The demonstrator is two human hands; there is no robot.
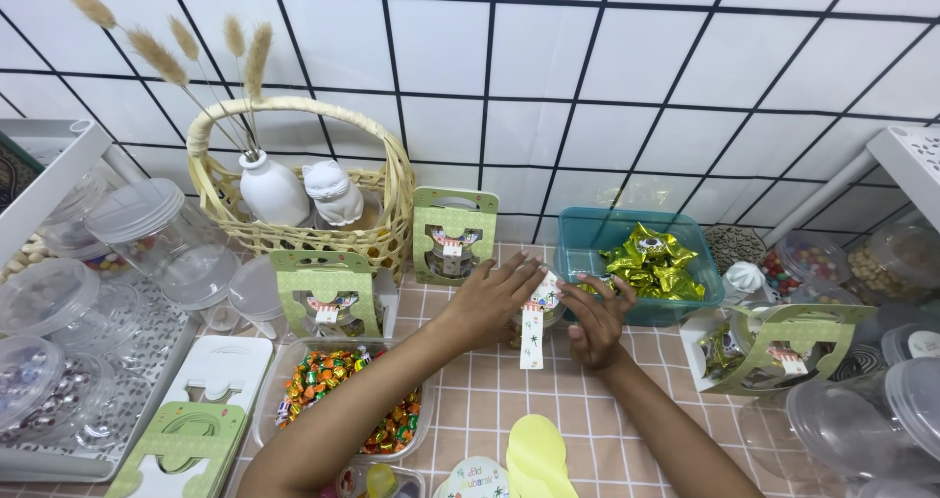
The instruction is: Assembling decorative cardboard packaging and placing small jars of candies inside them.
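Left hand (487,302) lies flat over a small jar (524,324), fingers spread; right hand (595,324) pinches a white paper strip (534,330) draped over it. Teal tub (597,236) of gold wrappers (653,262) just behind; candy tray (277,380) near left.

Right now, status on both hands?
Left hand and right hand pressing white paper strip over small jar. Teal tub just behind.

A pink-tiled desk (480,400) is carrying a teal tub (597,238) just beyond the right hand (595,324), a clear candy tray (294,361) beside the left forearm, and a wicker basket (392,229) farther back.
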